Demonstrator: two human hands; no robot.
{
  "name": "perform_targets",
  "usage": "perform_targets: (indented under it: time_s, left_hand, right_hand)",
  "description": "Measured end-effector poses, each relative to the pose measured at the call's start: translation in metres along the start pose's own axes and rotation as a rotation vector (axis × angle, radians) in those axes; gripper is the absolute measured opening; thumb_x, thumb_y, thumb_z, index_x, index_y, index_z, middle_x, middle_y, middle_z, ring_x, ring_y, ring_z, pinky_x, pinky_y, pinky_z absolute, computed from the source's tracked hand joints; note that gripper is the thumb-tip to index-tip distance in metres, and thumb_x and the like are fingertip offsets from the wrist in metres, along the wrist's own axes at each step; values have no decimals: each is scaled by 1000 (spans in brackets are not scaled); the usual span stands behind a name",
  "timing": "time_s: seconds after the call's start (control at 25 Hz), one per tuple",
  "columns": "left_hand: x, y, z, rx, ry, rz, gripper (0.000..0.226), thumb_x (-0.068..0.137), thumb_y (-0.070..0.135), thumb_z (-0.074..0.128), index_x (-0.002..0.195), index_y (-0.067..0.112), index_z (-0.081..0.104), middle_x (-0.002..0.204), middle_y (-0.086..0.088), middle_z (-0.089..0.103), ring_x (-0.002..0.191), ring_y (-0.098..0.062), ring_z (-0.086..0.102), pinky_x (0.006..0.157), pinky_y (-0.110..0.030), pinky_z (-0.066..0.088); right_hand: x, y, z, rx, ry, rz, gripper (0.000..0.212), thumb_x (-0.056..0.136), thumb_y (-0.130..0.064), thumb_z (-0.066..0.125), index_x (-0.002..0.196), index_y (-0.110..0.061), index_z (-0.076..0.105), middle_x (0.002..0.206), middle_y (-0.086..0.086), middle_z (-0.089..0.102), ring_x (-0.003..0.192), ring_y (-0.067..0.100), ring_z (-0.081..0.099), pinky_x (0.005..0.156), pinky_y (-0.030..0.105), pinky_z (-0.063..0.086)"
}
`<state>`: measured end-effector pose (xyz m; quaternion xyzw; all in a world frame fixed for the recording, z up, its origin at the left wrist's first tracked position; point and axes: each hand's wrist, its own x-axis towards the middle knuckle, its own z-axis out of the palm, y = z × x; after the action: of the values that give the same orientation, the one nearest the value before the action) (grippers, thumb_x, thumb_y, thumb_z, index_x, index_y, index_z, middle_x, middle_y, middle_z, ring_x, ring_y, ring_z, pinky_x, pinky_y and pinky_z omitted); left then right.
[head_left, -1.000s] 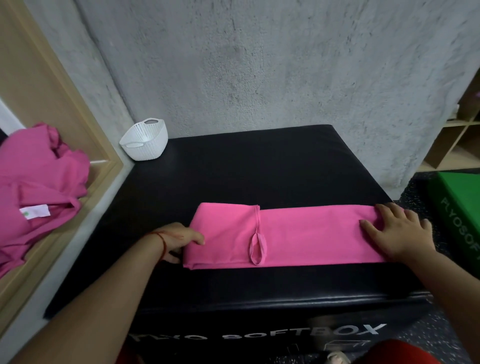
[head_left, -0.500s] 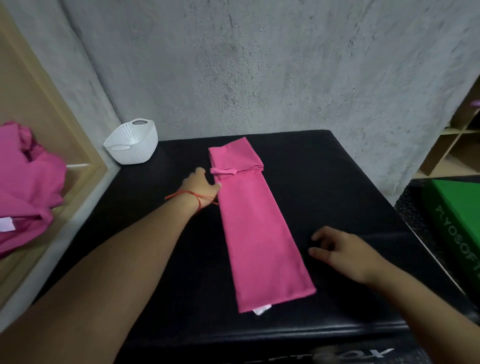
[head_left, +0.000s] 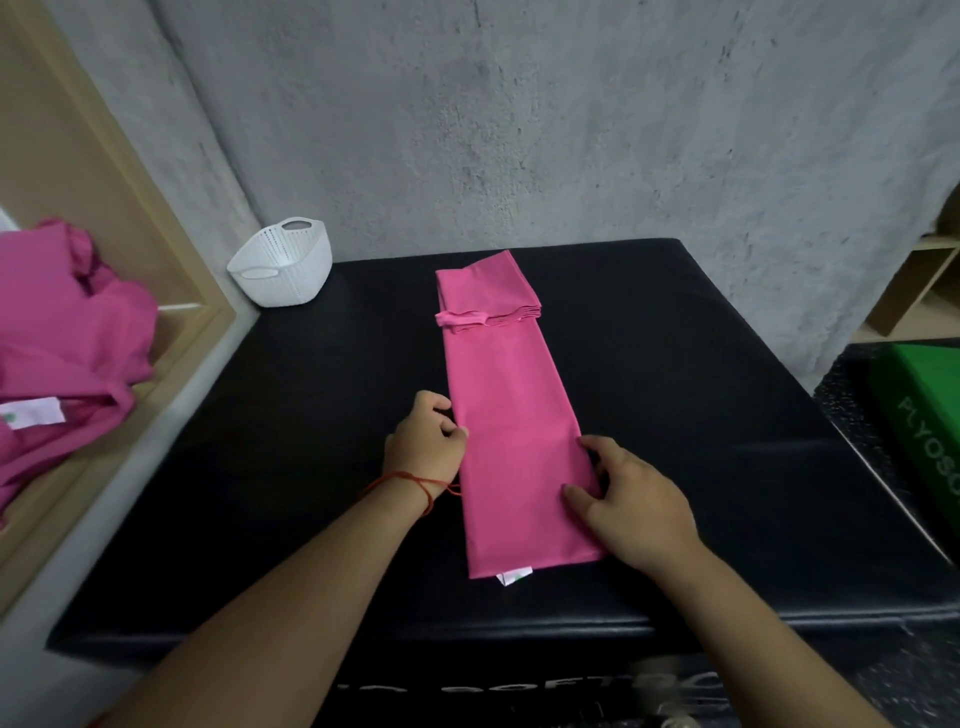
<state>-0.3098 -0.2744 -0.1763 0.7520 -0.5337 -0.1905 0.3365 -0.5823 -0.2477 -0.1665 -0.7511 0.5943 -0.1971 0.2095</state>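
Note:
A pink garment (head_left: 511, 415), folded into a long narrow strip, lies on the black soft box (head_left: 727, 415) and runs from near me toward the wall. A white label pokes out at its near end. My left hand (head_left: 426, 447) is at the strip's left edge, fingers curled and pinching that edge. My right hand (head_left: 631, 504) lies at the right edge near the near end, thumb on top of the cloth and fingers curled around the edge.
A white plastic basket (head_left: 283, 267) stands at the box's far left corner by the concrete wall. More pink clothes (head_left: 62, 353) lie heaped on a wooden ledge at left. A green box (head_left: 930, 415) sits on the floor at right, below wooden shelves.
The strip was turned from crosswise to lengthwise a second ago. Since half a second ago my left hand came back from the far end to the middle; my right hand moved onto the right edge.

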Motion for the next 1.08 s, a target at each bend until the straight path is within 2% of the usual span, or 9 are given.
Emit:
perform_targets:
  time_s: [0.16, 0.28, 0.44, 0.52, 0.6, 0.76, 0.88, 1.0, 1.08]
  left_hand:
    - [-1, -7, 3, -35, 152, 10, 22, 91, 21, 67, 98, 32, 49, 82, 12, 64, 75, -11, 64, 77, -44, 58]
    - [3, -12, 5, 21, 168, 50, 19, 93, 24, 67, 98, 34, 51, 86, 12, 60, 74, -10, 59, 69, -38, 54]
    - [-14, -4, -7, 159, 43, 176, 26, 94, 35, 68, 111, 33, 49, 74, 8, 56, 67, -6, 57, 66, -31, 50]
    - [-31, -3, -14, 186, -52, 183, 32, 93, 40, 68, 116, 37, 47, 70, 5, 56, 63, -7, 58, 64, -31, 51]
    - [-63, -5, -16, 168, -65, 192, 31, 93, 40, 69, 118, 39, 50, 68, 4, 56, 64, -8, 58, 67, -33, 51]
    - [-127, -21, -19, 113, -19, 248, 17, 94, 33, 69, 108, 39, 62, 76, 8, 55, 76, -8, 56, 78, -32, 49]
    - [-152, -25, -28, 8, -83, 257, 20, 91, 28, 73, 106, 41, 71, 87, 13, 60, 83, -11, 56, 77, -21, 45]
    - [-150, -26, -30, 5, -146, 307, 37, 83, 17, 78, 107, 45, 73, 97, 20, 63, 89, -14, 56, 81, -15, 44]
    - [-150, -26, -30, -22, -150, 291, 48, 79, 7, 76, 108, 45, 72, 100, 20, 62, 92, -14, 56, 87, -21, 45]
  right_hand:
    - [4, -4, 5, 84, 16, 67, 55, 93, -58, 63, 144, -49, 44, 93, -27, 64, 83, 3, 61, 68, 32, 45]
    - [1, -3, 19, 45, 132, -15, 50, 93, -54, 61, 141, -48, 48, 83, -24, 59, 77, -1, 58, 72, 33, 46]
    - [-1, 4, 29, -47, 134, -137, 43, 97, -51, 52, 139, -47, 58, 98, -22, 49, 86, 3, 53, 76, 36, 43]
    - [-4, 9, 29, -38, 122, -173, 35, 100, -47, 58, 134, -48, 64, 105, -23, 48, 94, 4, 50, 81, 34, 38]
    - [-18, 14, 30, -43, 121, -196, 33, 99, -46, 63, 132, -51, 65, 114, -23, 49, 101, 5, 45, 87, 35, 34]
    - [-52, 12, 33, -12, 117, -227, 36, 97, -39, 64, 132, -44, 67, 135, -19, 51, 120, 9, 42, 104, 43, 41]
    - [-68, 8, 29, 7, 77, -271, 46, 85, -40, 62, 130, -45, 66, 153, -22, 43, 143, 11, 36, 116, 42, 31]
    - [-63, 10, 27, 19, 47, -286, 39, 82, -44, 64, 119, -51, 69, 146, -35, 49, 141, 2, 38, 118, 42, 27]
    - [-64, 11, 29, 57, 45, -262, 33, 83, -45, 66, 115, -52, 71, 140, -37, 54, 136, 1, 43, 118, 41, 26]
